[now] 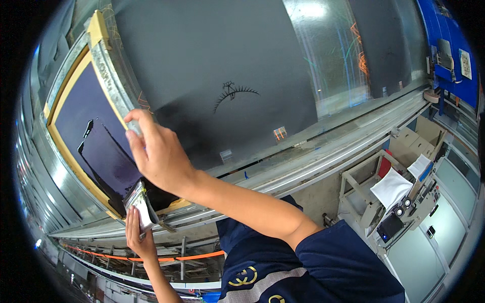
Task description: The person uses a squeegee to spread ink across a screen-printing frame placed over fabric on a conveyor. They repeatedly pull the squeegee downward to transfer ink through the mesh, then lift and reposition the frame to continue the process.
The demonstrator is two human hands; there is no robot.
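A screen-printing frame (112, 76) with silver metal bars lies on the long table at the left, tilted in my view. Yellowish tape borders its purple mesh (83, 103). Wet black ink (164, 198) pools at the mesh's near end, and a dark streak runs along its sides. My left hand (140, 242) is closed on a shiny silver squeegee (144, 204), which stands in the ink at the near end of the frame. My right hand (164, 154) grips the frame's right bar, thumb and fingers bent over it; its palm side is hidden.
Dark sheets (212, 50) lie flat on the table right of the frame, one with a black curved print (232, 93). A metal rail (323, 159) runs along the near edge. At the right stand a wheeled machine (406, 204) with white cloths and a blue structure (449, 30).
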